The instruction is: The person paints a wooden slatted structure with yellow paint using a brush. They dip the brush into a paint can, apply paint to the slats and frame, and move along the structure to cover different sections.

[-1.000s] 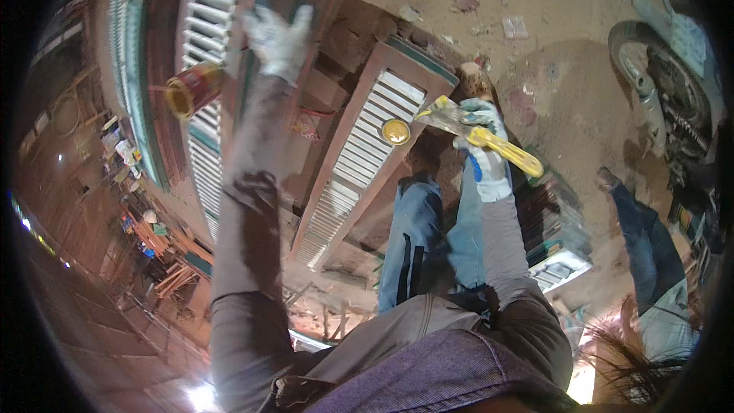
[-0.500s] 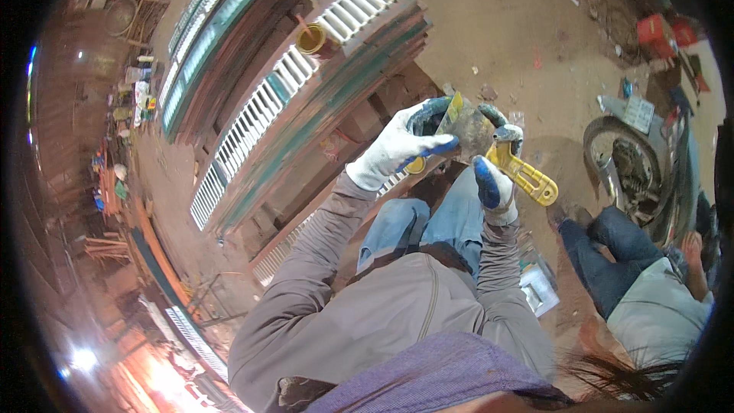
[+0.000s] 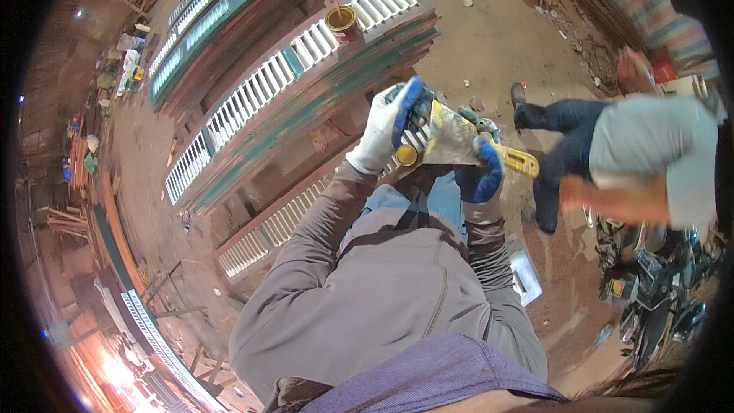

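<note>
My right hand (image 3: pixel 482 168), in a blue-and-white glove, grips a putty knife with a yellow handle (image 3: pixel 520 161). Its wide, pale, smeared blade (image 3: pixel 453 138) points left, with yellowish matter along the edge. My left hand (image 3: pixel 390 126), in a white glove with a stained blue palm, is raised at the blade's left edge. Its fingers are curled; whatever lies in the dark palm is hidden. Below the blade shows a round yellow container top (image 3: pixel 406 155). Beyond my hands, slatted panels (image 3: pixel 264 80) lie stacked, with an open can (image 3: pixel 342 21) on top holding a stick.
Another stack of green and white slatted panels (image 3: pixel 237 11) stands at the far left. A slatted panel (image 3: pixel 279 222) lies close to my left arm. At right, a person in a grey shirt (image 3: pixel 638 145) is near motorcycle parts (image 3: pixel 650 291). A bright light (image 3: pixel 116 371) glows at lower left.
My left hand has turned upward against the blade, whose face now shows more. The right hand has moved slightly left and down. The person at right has shifted upward in view.
</note>
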`<state>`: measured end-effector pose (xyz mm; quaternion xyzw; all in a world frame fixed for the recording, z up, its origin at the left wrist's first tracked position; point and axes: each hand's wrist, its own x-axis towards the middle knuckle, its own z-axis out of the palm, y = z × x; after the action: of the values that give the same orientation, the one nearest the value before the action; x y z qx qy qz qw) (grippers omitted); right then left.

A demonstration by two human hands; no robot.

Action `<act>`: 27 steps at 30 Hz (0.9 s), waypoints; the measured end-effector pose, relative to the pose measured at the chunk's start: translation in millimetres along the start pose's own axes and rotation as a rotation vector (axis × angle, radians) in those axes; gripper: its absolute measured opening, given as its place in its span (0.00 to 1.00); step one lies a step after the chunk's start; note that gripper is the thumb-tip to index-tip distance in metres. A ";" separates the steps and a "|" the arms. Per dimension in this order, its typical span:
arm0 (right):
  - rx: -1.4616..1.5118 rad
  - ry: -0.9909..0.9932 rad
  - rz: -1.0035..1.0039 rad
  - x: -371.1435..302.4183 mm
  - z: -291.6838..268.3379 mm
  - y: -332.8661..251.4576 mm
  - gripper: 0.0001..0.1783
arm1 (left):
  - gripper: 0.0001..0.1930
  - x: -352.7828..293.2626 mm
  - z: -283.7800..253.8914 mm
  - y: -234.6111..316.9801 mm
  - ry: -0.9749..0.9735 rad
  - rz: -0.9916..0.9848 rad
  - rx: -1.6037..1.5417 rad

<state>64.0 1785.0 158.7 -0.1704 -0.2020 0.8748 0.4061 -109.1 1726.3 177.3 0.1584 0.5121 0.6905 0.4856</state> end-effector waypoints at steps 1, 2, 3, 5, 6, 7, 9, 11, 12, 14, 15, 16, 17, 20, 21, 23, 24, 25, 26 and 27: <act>0.281 0.030 0.134 3.6 -15.6 -1.9 0.22 | 0.17 0.4 -0.1 -1.3 -0.053 0.007 -0.018; 0.564 0.056 0.264 6.0 -31.3 -3.5 0.22 | 0.18 -0.3 -0.3 -2.9 -0.107 0.013 -0.037; 0.653 0.075 0.212 8.2 -28.6 -8.0 0.35 | 0.19 -3.2 1.5 -1.0 -0.223 0.060 0.012; 0.634 0.036 0.261 2.6 -31.1 -21.5 0.39 | 0.20 -6.8 18.3 -8.4 -0.287 0.071 0.153; 0.627 0.011 0.293 2.7 -33.7 -28.3 0.40 | 0.21 -7.3 26.7 -11.6 -0.312 0.083 0.226; 0.597 -0.023 0.381 5.2 -46.4 -35.6 0.41 | 0.21 -4.4 32.5 -21.2 -0.344 0.156 0.223; 0.555 0.227 0.219 10.2 -39.7 -46.3 0.38 | 0.15 5.1 41.6 -32.0 -0.313 0.013 0.218; 0.517 0.418 0.208 21.2 -18.2 -66.8 0.34 | 0.12 19.4 51.9 -44.8 -0.231 -0.019 0.212; 0.435 0.405 0.218 27.0 -31.0 -74.8 0.33 | 0.11 29.6 60.2 -49.4 -0.202 -0.009 0.223; 0.267 0.371 0.236 40.9 -63.6 -93.8 0.32 | 0.11 52.9 83.7 -54.6 -0.178 0.000 0.225; 0.207 0.379 0.207 47.9 -67.7 -104.7 0.31 | 0.11 61.7 95.2 -56.4 -0.172 -0.007 0.222; 0.147 0.387 0.178 55.0 -71.4 -116.6 0.30 | 0.12 71.1 107.7 -58.6 -0.167 -0.013 0.218; 0.088 0.394 0.146 62.5 -76.1 -128.9 0.29 | 0.12 81.5 121.6 -61.8 -0.169 -0.014 0.207; 0.004 0.513 0.134 80.4 -90.9 -172.4 0.27 | 0.12 111.4 168.6 -69.0 -0.203 -0.030 0.175; 0.006 0.580 0.094 87.7 -81.8 -188.5 0.27 | 0.11 122.6 182.6 -72.7 -0.213 -0.029 0.182; -0.035 0.557 0.085 102.7 -89.7 -211.8 0.26 | 0.14 140.3 205.6 -74.4 -0.238 -0.052 0.174; -0.068 0.550 0.081 107.7 -98.0 -224.2 0.26 | 0.15 146.8 219.6 -76.1 -0.242 -0.057 0.172; -0.097 0.550 0.086 114.1 -108.3 -231.6 0.24 | 0.16 155.8 233.2 -75.7 -0.262 -0.034 0.187; -0.113 0.542 0.073 120.5 -115.3 -241.9 0.23 | 0.16 166.2 246.4 -73.0 -0.278 -0.009 0.201; -0.122 0.533 0.078 125.7 -113.1 -249.9 0.22 | 0.17 171.5 254.7 -69.2 -0.279 0.010 0.224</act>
<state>199.7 2054.4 167.5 -0.4264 -0.1337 0.8002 0.4000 26.4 2010.3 178.3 0.3083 0.5126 0.6030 0.5278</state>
